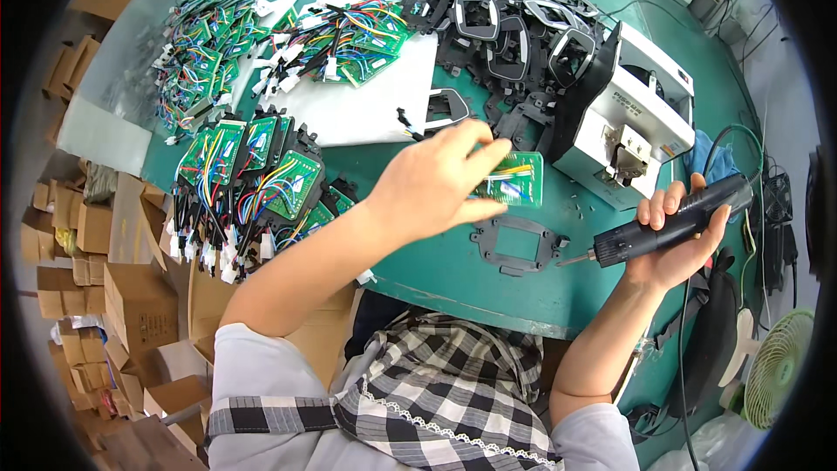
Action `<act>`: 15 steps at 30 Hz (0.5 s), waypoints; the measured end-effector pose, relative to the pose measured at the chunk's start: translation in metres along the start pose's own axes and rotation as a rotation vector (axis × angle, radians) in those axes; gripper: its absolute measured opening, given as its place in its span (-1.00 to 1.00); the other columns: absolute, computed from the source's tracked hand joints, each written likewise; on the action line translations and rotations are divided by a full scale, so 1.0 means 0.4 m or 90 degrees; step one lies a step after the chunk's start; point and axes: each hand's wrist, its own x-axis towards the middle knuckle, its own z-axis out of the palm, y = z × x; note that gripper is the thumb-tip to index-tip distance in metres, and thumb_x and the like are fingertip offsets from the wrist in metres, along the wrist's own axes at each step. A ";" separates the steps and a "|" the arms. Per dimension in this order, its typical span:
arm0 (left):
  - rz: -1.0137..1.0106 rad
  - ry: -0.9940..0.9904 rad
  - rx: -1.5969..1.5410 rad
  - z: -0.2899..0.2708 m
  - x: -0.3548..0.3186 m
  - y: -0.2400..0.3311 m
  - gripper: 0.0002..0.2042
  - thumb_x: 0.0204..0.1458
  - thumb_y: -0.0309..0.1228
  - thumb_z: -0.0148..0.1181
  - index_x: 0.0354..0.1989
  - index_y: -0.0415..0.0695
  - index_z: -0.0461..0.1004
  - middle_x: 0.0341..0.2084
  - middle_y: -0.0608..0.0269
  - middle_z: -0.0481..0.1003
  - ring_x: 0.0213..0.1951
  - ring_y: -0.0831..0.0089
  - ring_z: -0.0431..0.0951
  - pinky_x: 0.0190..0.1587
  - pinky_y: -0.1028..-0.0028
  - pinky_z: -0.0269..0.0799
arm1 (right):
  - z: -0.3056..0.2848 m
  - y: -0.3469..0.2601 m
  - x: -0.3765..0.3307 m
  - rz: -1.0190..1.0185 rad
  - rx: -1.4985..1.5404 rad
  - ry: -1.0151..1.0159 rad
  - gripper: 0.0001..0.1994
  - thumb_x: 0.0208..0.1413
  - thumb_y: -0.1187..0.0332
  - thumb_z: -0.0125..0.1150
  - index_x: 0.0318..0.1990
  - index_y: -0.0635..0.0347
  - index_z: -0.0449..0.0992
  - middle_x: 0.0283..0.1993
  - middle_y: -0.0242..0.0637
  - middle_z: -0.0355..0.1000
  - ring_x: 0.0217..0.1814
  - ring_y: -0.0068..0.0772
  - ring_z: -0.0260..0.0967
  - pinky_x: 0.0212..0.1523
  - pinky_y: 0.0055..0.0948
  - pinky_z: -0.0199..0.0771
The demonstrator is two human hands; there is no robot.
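Note:
My left hand (pixel 440 176) grips a green circuit board (pixel 525 181) with coloured wires, fingers closed on its left side. Just below the board, a black plastic frame (pixel 516 245) with a rectangular opening lies flat on the green table. In my right hand (pixel 676 240) is a black electric screwdriver (pixel 671 220), its bit pointing left at the frame's right end. Whether the bit touches the frame I cannot tell. Left of my left arm, several boards mounted on black frames (pixel 248 170) lie together, their wires and white connectors hanging toward the table's near edge.
A white and black machine (pixel 632 113) stands at the right, with small screws near it. Black plastic frames (pixel 510 26) are heaped at the back. Wired boards pile up at the far left (pixel 205 52) and on a white sheet (pixel 384 105). Cardboard boxes (pixel 139 305) sit left of the table.

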 end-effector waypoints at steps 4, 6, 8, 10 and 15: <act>0.078 0.040 0.004 0.010 -0.010 0.014 -0.39 -0.28 -0.13 0.44 -0.01 -0.14 0.46 -0.26 0.19 0.50 -0.22 0.23 0.51 -0.19 0.36 0.46 | 0.009 -0.007 -0.001 -0.025 -0.068 0.101 -0.50 0.24 -0.12 -0.11 0.01 0.16 0.35 -0.51 -0.22 0.31 -0.63 -0.36 0.24 -0.55 -0.37 0.30; -0.097 0.071 -0.133 0.022 -0.038 0.034 -0.44 -0.40 -0.19 0.52 -0.19 -0.16 0.46 -0.29 0.19 0.51 -0.30 0.19 0.52 -0.19 0.31 0.44 | 0.020 -0.006 0.019 -0.086 -0.156 0.113 -0.52 0.21 -0.11 -0.04 0.00 0.13 0.30 -0.54 -0.23 0.32 -0.63 -0.34 0.26 -0.55 -0.33 0.37; -0.111 0.082 -0.145 0.029 -0.048 0.027 -0.46 -0.44 -0.26 0.53 -0.22 -0.15 0.46 -0.31 0.20 0.52 -0.32 0.21 0.52 -0.20 0.30 0.41 | 0.060 -0.022 0.043 -0.198 -0.235 0.061 -0.46 0.18 -0.13 -0.01 0.00 0.22 0.25 -0.56 -0.22 0.33 -0.65 -0.33 0.30 -0.57 -0.34 0.40; -0.029 0.075 -0.081 0.031 -0.037 0.024 -0.49 -0.44 -0.27 0.51 -0.24 -0.14 0.48 -0.33 0.21 0.51 -0.34 0.25 0.51 -0.22 0.31 0.40 | 0.101 -0.045 0.068 -0.308 -0.309 0.042 -0.39 0.14 -0.15 0.02 -0.02 0.31 0.22 -0.57 -0.19 0.35 -0.67 -0.31 0.33 -0.59 -0.36 0.43; 0.013 0.021 -0.020 0.038 -0.042 0.031 -0.58 -0.42 -0.23 0.47 -0.32 -0.13 0.54 -0.35 0.23 0.51 -0.39 0.29 0.48 -0.29 0.33 0.37 | 0.154 -0.039 0.123 -0.461 -0.462 -0.040 -0.52 0.12 0.04 0.15 -0.16 0.39 0.32 -0.65 -0.25 0.36 -0.69 -0.46 0.34 -0.55 -0.52 0.39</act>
